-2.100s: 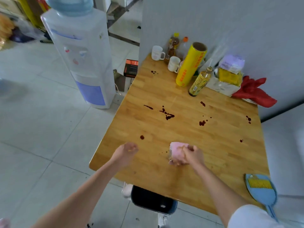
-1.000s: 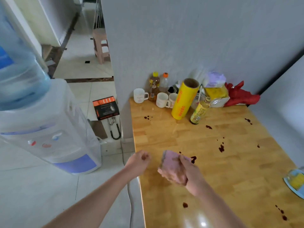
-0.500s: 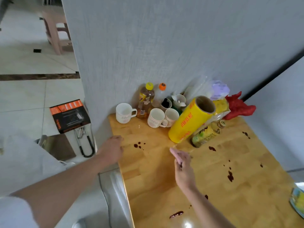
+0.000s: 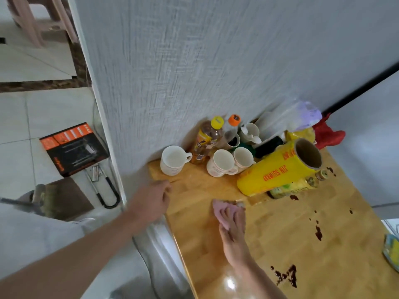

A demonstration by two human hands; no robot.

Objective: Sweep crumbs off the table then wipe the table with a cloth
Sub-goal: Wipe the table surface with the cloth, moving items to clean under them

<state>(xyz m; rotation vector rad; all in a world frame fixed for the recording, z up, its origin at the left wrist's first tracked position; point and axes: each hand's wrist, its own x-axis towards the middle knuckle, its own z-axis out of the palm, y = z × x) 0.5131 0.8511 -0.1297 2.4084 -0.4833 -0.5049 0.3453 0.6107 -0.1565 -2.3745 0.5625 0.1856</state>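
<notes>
Your right hand is lying flat, fingers straight and together, pressing a small pink cloth down onto the light wooden table. The cloth is showing beyond your fingertips and along their left side (the rest is hidden under your palm). It is sitting near the table's far left corner, just in front of the big yellow roll of cling wrap with red lettering, which is lying tilted with its open cardboard core facing up and right.

Your left hand is resting at the table's left edge, fingers loosely bent and holding nothing, fingertips reaching onto the wood.

Dark red spill stains are dotting the table to the right of the cloth, and a larger dark splatter is sitting close to your right forearm.

Behind the cloth, three white ceramic mugs are standing against the grey textured wall, one apart on the left and two touching each other. A clear bottle of amber liquid with a yellow cap is standing between them, beside a bottle with an orange cap. A yellow-labelled bottle is lying just beside the yellow roll. A red cloth is bunched in the far corner.

On the tiled floor to the left, a black and orange cardboard box is lying near the wall.
</notes>
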